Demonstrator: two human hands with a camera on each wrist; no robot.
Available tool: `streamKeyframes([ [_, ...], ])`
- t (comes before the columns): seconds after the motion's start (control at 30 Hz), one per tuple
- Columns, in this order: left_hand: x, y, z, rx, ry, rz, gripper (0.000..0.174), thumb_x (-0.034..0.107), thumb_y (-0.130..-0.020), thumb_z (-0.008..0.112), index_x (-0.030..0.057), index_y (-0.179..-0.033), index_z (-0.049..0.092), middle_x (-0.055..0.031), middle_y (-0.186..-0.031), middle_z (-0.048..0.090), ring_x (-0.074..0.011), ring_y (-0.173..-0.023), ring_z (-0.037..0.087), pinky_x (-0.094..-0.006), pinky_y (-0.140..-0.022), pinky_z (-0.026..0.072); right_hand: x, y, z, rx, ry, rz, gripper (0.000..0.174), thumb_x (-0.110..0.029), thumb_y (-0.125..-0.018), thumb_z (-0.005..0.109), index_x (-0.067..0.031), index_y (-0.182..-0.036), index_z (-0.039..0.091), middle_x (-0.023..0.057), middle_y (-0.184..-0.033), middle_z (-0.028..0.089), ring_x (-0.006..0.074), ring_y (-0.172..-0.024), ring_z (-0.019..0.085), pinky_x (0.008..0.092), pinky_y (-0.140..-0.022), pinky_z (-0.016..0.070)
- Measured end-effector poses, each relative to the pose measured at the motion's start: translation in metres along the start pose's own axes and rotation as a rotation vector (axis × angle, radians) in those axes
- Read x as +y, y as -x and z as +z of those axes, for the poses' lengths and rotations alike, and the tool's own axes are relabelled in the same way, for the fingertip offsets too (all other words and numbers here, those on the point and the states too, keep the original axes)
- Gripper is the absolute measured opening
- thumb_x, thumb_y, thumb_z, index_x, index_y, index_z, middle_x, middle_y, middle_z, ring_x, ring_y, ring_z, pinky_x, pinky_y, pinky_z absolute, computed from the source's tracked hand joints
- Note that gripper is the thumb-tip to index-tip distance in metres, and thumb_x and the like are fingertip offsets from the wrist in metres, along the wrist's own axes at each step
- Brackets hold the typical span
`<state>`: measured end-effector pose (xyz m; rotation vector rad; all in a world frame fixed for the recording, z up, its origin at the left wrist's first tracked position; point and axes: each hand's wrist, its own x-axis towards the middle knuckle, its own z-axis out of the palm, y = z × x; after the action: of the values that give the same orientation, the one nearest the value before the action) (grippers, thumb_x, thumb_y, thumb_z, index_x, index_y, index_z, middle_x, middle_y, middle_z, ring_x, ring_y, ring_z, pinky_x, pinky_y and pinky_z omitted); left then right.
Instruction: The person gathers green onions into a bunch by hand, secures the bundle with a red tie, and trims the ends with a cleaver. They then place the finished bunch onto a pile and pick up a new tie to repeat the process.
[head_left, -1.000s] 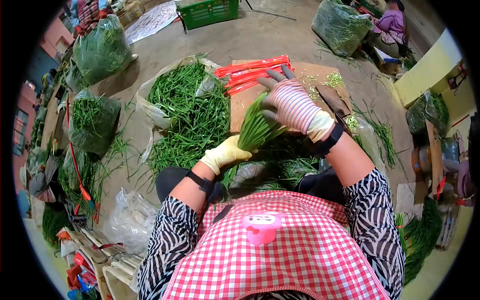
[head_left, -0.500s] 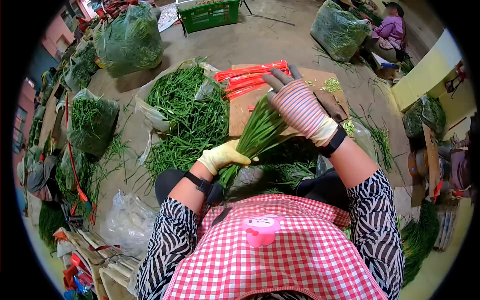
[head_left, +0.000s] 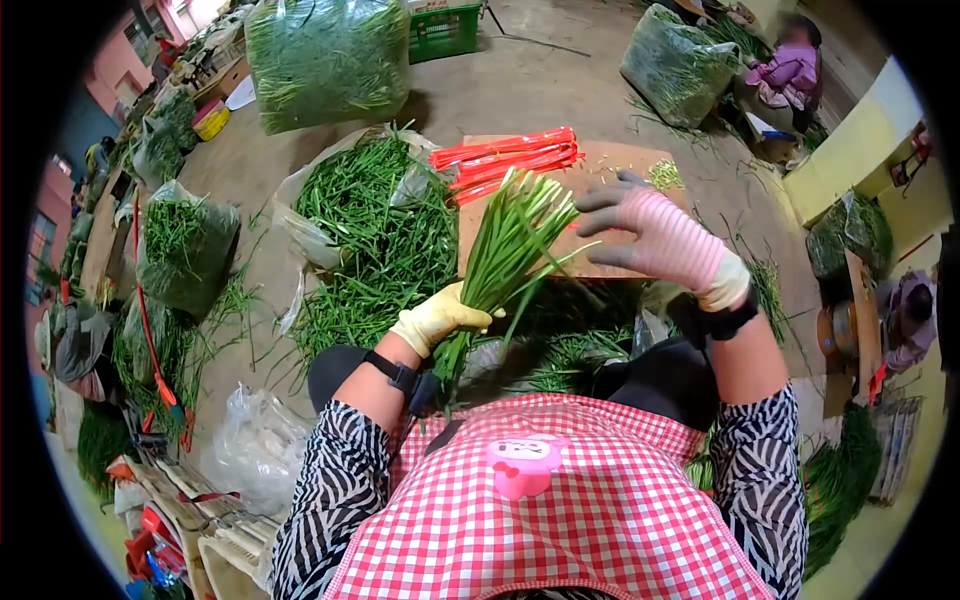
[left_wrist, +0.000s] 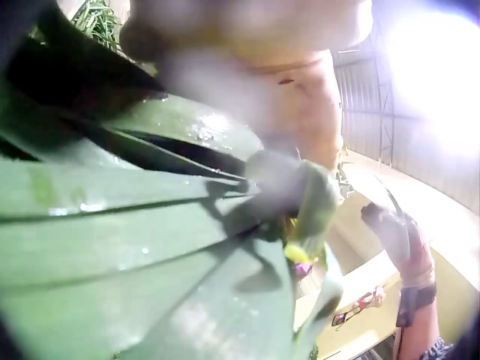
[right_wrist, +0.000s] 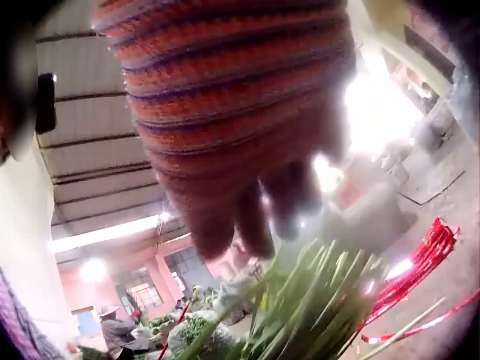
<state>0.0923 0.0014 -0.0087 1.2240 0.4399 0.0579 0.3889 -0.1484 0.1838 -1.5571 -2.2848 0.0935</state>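
My left hand (head_left: 437, 318), in a pale yellow glove, grips a bunch of garlic chives (head_left: 507, 240) around its lower part. The pale cut stem ends point up and away from me, and long leaves hang below the fist. In the left wrist view broad wet leaves (left_wrist: 135, 255) fill much of the picture. My right hand (head_left: 660, 232), in a striped glove with grey fingertips, is just right of the stem ends, its fingers spread and holding nothing. In the right wrist view its fingers hang above the stem ends (right_wrist: 322, 289).
Red ties (head_left: 510, 160) lie on a brown board (head_left: 620, 165) ahead, with chopped pale bits (head_left: 665, 175) at its right. A heap of loose chives (head_left: 375, 220) in an open plastic bag stands at the left. Farther off are full bags (head_left: 680, 65) and a green crate (head_left: 445, 32).
My right hand has moved off the top of the bunch to the right, uncovering the pale stem ends. At the back left, a big full bag has shifted rightward, in front of the green crate.
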Motion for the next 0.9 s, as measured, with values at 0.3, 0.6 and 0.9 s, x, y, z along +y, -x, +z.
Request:
streamKeyframes([
  [0.3, 0.002, -0.003, 0.017, 0.013, 0.011, -0.028, 0.040, 0.002, -0.080, 0.076, 0.0031, -0.120, 0.069, -0.0028, -0.106, 0.071, -0.0112, -0.088, 0.063, -0.0272, -0.078, 0.0523, 0.003, -0.065, 0.065, 0.039, 0.405, 0.189, 0.033, -0.037, -0.081, 0.078, -0.0070, -0.094, 0.075, 0.0120, -0.096, 0.070, 0.0326, -0.101, 0.068, 0.0586, -0.124, 0.0275],
  [0.6, -0.008, -0.007, 0.006, -0.069, 0.012, -0.048, 0.043, 0.002, -0.080, 0.077, 0.0016, -0.123, 0.068, -0.0068, -0.108, 0.072, -0.0145, -0.091, 0.065, -0.0294, -0.080, 0.0537, 0.017, -0.057, 0.055, 0.060, 0.657, 0.204, 0.015, -0.015, -0.084, 0.066, -0.0058, -0.073, 0.072, 0.0137, -0.069, 0.067, 0.0331, -0.073, 0.069, 0.0482, -0.099, 0.0511],
  [0.9, 0.001, 0.005, 0.001, -0.007, 0.087, 0.013, 0.038, 0.007, -0.081, 0.078, -0.0001, -0.118, 0.071, -0.0067, -0.102, 0.074, -0.0155, -0.081, 0.067, -0.0302, -0.075, 0.0537, -0.001, 0.014, -0.038, -0.170, -0.433, 0.660, 0.029, -0.023, -0.092, 0.075, -0.0018, -0.112, 0.076, 0.0140, -0.097, 0.078, 0.0205, -0.090, 0.073, 0.0351, -0.085, 0.0560],
])
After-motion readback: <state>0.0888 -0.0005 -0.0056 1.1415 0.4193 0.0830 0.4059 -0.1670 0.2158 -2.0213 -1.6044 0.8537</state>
